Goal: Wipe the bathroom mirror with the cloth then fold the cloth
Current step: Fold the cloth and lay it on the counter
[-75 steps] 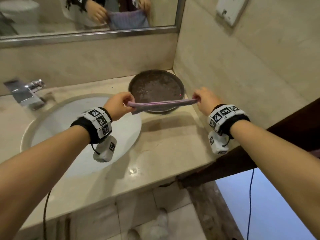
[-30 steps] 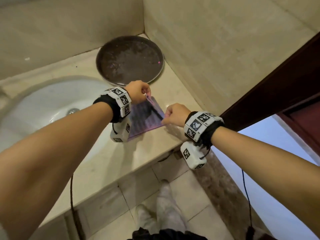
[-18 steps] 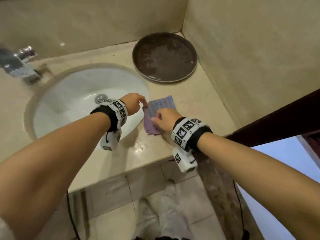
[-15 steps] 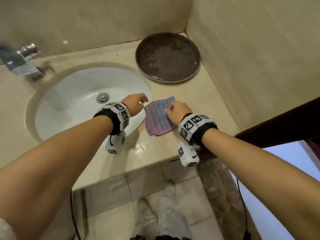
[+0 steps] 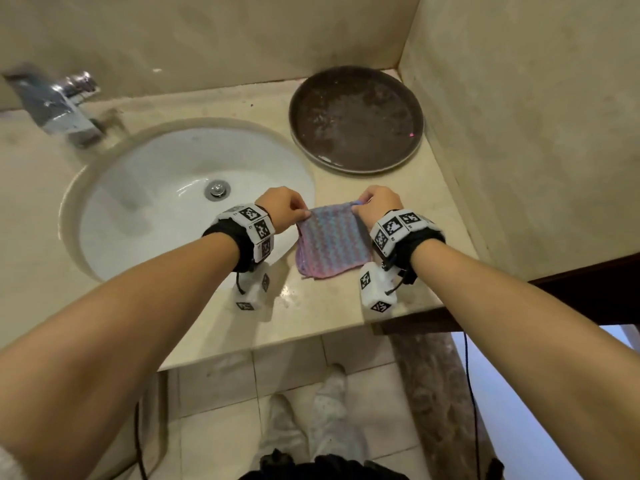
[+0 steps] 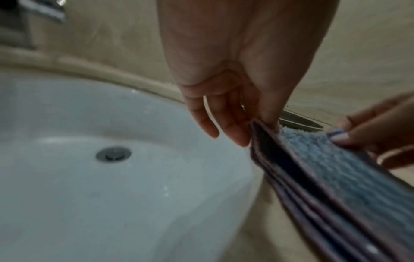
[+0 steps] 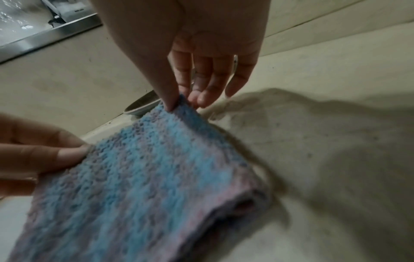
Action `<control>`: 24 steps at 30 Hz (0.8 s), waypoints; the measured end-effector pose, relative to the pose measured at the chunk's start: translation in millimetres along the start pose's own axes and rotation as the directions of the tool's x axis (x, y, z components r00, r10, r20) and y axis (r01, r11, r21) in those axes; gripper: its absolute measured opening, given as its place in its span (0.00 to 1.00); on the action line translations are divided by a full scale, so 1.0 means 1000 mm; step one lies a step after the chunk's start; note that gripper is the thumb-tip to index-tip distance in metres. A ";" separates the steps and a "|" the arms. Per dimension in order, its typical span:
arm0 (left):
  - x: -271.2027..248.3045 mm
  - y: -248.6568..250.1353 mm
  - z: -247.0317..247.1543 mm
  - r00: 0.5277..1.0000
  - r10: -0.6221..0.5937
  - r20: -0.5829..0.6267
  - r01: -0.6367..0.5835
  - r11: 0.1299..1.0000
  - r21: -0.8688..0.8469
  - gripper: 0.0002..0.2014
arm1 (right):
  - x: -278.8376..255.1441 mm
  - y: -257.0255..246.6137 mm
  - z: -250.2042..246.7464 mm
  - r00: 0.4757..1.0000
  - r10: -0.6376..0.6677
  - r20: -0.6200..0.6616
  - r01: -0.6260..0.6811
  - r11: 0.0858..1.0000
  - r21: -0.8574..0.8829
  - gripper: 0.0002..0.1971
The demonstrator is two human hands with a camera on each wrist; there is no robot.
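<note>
Dim, warm, yellowish light is filling the head view, and bright bluish daylight is coming in at the lower right corner. The tap (image 5: pixel 59 105) is smearing with motion blur, while the cloth (image 5: pixel 330 242) is showing sharp. Straight edges are bowing toward the frame borders. A small wet glint is shining on the bench (image 5: pixel 311 303). Both wrist views are looking soft and grainy; in the right wrist view, a broad shadow is falling across the bench (image 7: pixel 336 159).
</note>
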State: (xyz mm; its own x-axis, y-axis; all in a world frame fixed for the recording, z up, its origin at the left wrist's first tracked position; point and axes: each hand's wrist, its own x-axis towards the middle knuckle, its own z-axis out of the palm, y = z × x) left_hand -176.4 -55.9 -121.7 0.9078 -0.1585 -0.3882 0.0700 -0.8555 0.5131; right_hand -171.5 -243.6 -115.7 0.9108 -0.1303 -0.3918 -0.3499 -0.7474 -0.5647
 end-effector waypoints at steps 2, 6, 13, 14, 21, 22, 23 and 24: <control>-0.006 0.005 -0.009 0.999 0.046 0.008 -0.046 0.992 0.115 0.13 | -0.003 -0.004 -0.007 1.000 -0.004 -0.002 0.004 1.000 0.003 0.05; -0.020 0.016 -0.032 0.990 0.121 -0.072 -0.106 0.978 0.181 0.13 | -0.017 -0.013 -0.031 0.998 -0.060 -0.031 0.061 0.997 0.039 0.15; -0.058 0.056 -0.093 0.903 0.355 -0.240 -0.257 0.897 0.358 0.14 | -0.060 -0.048 -0.081 0.947 -0.277 -0.165 0.287 0.957 0.040 0.04; -0.063 0.062 -0.103 0.882 0.397 -0.252 -0.285 0.878 0.384 0.15 | -0.067 -0.054 -0.088 0.938 -0.293 -0.187 0.305 0.952 0.040 0.04; -0.080 0.082 -0.137 0.846 0.445 -0.294 -0.346 0.878 0.332 0.12 | -0.090 -0.082 -0.122 0.906 -0.296 -0.302 0.343 0.932 0.115 0.04; -0.078 0.084 -0.139 0.848 0.439 -0.297 -0.354 0.886 0.299 0.11 | -0.090 -0.083 -0.125 0.904 -0.294 -0.310 0.346 0.930 0.128 0.05; -0.076 0.084 -0.139 0.851 0.432 -0.298 -0.359 0.894 0.268 0.10 | -0.087 -0.082 -0.124 0.907 -0.286 -0.310 0.343 0.928 0.146 0.08; -0.073 0.086 -0.139 0.854 0.426 -0.298 -0.363 0.899 0.246 0.10 | -0.082 -0.083 -0.124 0.908 -0.276 -0.317 0.337 0.928 0.159 0.09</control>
State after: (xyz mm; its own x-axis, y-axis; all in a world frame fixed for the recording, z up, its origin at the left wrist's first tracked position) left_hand -178.6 -49.0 56.9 0.9285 -0.3529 0.1157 -0.3681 -0.8328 0.4134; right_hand -189.9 -252.2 53.3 0.9925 -0.1184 0.0300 -0.0522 -0.6337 -0.7718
